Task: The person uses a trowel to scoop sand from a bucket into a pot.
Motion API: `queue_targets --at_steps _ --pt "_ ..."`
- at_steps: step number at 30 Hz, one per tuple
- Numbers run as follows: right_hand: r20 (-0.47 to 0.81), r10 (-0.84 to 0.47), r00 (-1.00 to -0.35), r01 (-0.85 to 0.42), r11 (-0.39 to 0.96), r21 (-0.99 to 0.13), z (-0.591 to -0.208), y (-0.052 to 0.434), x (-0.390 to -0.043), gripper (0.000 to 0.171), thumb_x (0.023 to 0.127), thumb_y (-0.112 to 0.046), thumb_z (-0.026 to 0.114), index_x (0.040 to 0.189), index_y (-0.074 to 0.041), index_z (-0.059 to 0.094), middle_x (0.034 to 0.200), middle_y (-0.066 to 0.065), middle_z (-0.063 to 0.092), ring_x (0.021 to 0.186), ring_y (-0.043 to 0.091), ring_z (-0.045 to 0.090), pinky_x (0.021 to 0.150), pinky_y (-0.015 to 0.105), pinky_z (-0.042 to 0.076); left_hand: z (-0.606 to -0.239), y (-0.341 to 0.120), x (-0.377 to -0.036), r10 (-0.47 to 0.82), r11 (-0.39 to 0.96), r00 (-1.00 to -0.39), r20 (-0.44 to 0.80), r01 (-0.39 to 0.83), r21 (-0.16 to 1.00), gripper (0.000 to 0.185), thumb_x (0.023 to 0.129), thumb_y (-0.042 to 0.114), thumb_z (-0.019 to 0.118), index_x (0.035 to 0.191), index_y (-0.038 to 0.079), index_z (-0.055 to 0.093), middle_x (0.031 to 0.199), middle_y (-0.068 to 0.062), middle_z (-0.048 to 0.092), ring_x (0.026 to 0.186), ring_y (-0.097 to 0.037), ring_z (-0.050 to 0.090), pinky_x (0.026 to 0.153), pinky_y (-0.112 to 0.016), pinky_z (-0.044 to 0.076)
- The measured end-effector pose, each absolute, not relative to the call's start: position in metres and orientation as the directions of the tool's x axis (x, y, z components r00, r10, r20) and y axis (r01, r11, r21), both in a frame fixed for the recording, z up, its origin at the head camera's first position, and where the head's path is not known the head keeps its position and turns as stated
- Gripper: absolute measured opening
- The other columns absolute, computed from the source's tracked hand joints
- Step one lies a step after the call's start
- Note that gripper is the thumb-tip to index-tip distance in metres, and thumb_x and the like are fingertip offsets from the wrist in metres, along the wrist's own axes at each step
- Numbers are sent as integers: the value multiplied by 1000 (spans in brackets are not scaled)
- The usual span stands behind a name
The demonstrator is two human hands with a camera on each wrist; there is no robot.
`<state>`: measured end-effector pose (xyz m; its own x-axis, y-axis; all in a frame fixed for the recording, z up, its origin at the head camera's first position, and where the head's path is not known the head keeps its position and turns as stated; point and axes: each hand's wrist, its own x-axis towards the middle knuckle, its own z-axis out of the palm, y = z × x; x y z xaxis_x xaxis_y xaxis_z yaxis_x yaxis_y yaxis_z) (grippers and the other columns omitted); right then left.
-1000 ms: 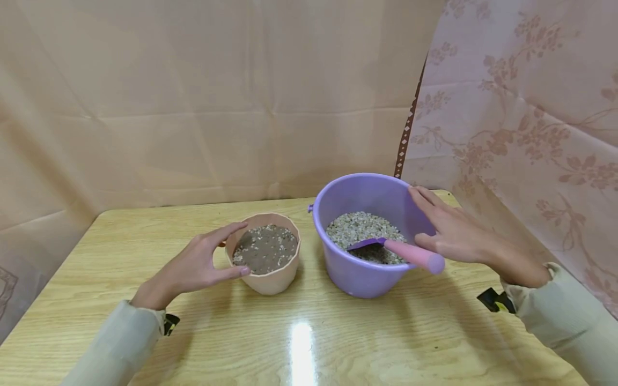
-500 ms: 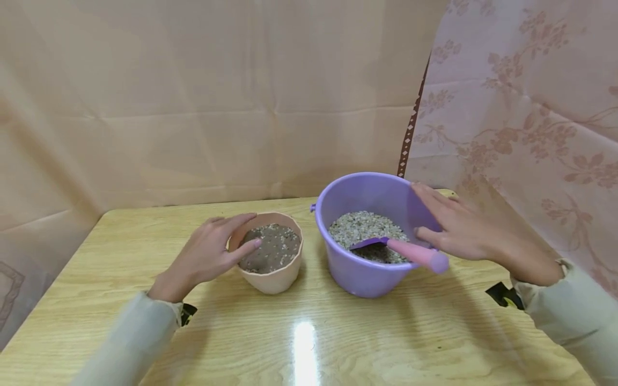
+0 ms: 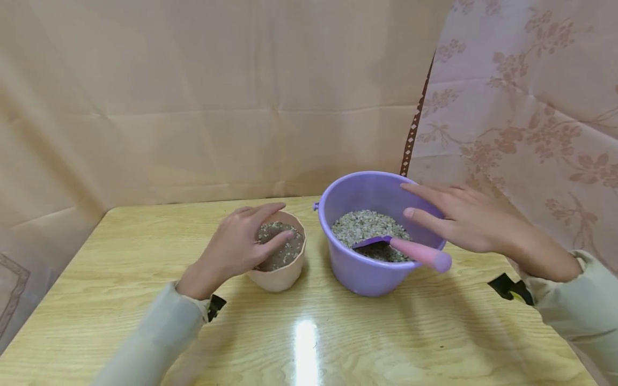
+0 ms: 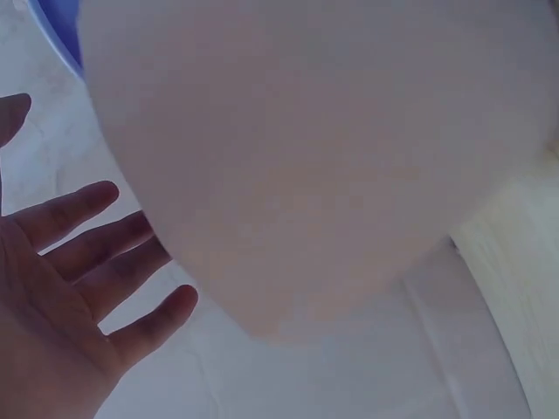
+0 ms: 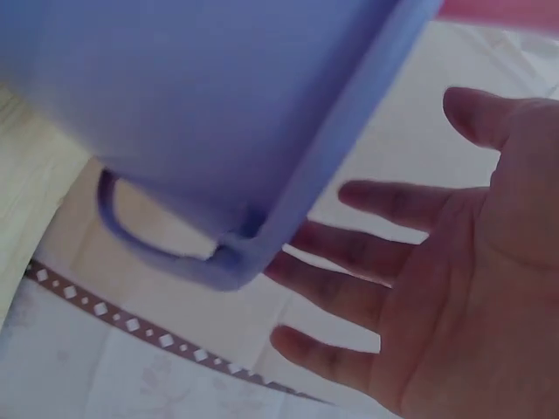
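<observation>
A small beige pot of dark soil and gravel stands mid-table. My left hand lies flat over its top with straight fingers; the left wrist view shows the pot's wall beside my spread fingers. To the right stands a purple bucket of gravel with a pink-handled scoop leaning in it. My right hand hovers open above the bucket's right rim, fingers straight. From the right wrist, the bucket's wall and handle show beside my open hand.
The wooden table has a glare spot near the front. Beige cloth hangs behind, and a flowered curtain closes the right side close to the bucket.
My left hand has moved from the pot's left side onto its top. My right hand has risen from the scoop handle and rim and now reaches leftward over the bucket.
</observation>
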<state>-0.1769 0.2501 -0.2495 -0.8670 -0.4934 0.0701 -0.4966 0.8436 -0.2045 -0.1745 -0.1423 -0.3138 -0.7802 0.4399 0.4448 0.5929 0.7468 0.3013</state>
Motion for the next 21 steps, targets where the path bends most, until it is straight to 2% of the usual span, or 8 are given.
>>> queue_targets --at_steps 2,7,11,14,16,18,21 --pt "61 -507 -860 -507 833 -222 -246 247 -175 57 102 -49 48 152 -20 44 146 12 52 129 37 52 100 60 39 -312 -135 -174 465 713 -764 447 623 322 58 92 52 65 138 18 59 116 0 72 109 -28 66 93 -49 50" --pt "36 -572 -820 -561 788 -253 -238 238 -168 55 100 -51 52 147 -21 51 131 -1 63 117 20 59 93 49 47 -309 -118 -173 528 649 -738 419 669 362 60 93 52 63 140 16 54 97 17 70 91 -13 66 85 -38 52" --pt "6 -620 -785 -595 750 -289 -230 231 -164 54 98 -50 58 143 -21 55 109 -15 66 103 7 60 85 40 49 -306 -108 -171 532 672 -752 389 654 348 67 91 61 60 146 23 50 96 16 65 81 -9 64 74 -35 51" --pt "-79 -647 -759 -597 739 -313 -223 227 -160 56 98 -53 56 144 -20 52 82 -21 65 83 -1 62 79 32 49 -305 -101 -172 535 677 -768 351 639 365 74 89 68 58 149 26 46 107 12 61 78 -8 63 71 -32 50" --pt "-123 -653 -747 -597 741 -307 -220 224 -157 60 97 -57 55 144 -21 51 78 -22 62 74 -3 61 73 29 49 -306 -97 -173 539 673 -778 323 628 390 79 87 72 57 150 26 45 112 10 59 74 -6 60 68 -29 48" --pt "-143 -669 -729 -622 735 -271 -218 221 -155 63 95 -61 55 144 -22 52 73 -22 59 69 -5 58 69 26 48 -307 -93 -174 542 673 -783 304 621 401 84 85 75 56 151 25 44 125 7 55 70 -4 58 66 -28 48" --pt "-121 -704 -700 -677 708 -202 -218 218 -153 62 91 -60 61 140 -22 57 75 -22 54 64 -6 52 66 25 45 -308 -88 -174 540 680 -791 289 612 404 88 82 79 55 151 24 44 141 2 51 63 -1 54 68 -28 48"
